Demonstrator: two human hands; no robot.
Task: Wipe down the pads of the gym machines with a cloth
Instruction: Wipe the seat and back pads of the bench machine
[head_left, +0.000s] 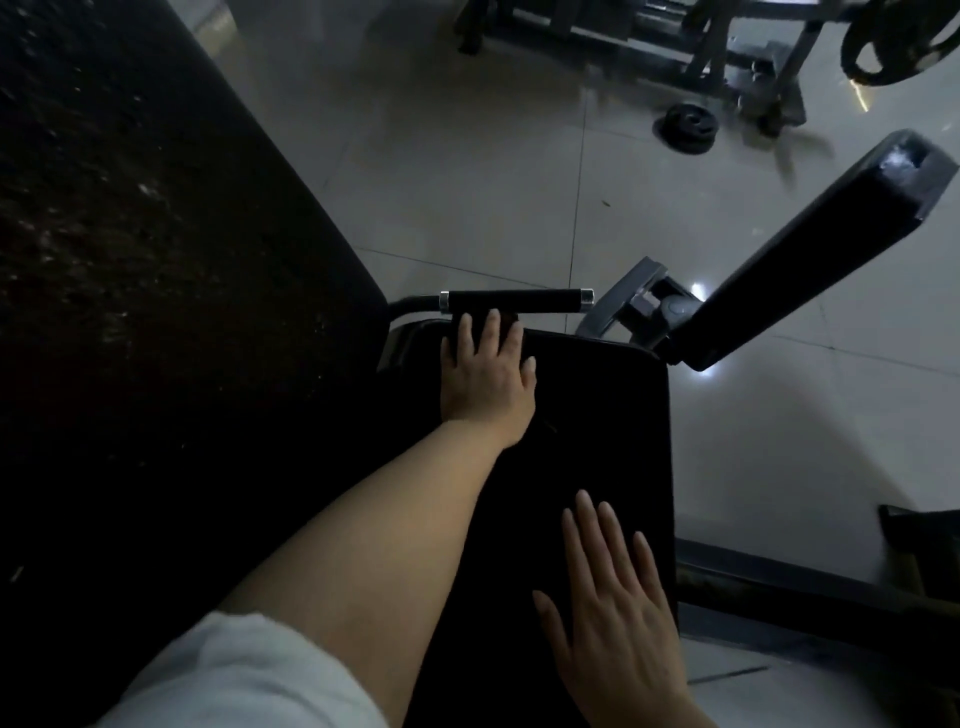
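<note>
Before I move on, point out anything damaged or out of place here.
The angled arm pad has torn, whitish covering at its top end. A weight plate lies loose on the floor. The seat pad under both hands looks intact, though it is dark.

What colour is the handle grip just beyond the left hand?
Black, with shiny silver end caps: the handle grip shows best in the head view, beyond the left hand.

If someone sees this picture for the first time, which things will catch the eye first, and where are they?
Two bare hands lie flat on the black seat pad in the middle: the left hand at its far edge, just below a black handle, and the right hand nearer the camera. At right, a long black pad slants up over the pale tiled floor.
</note>
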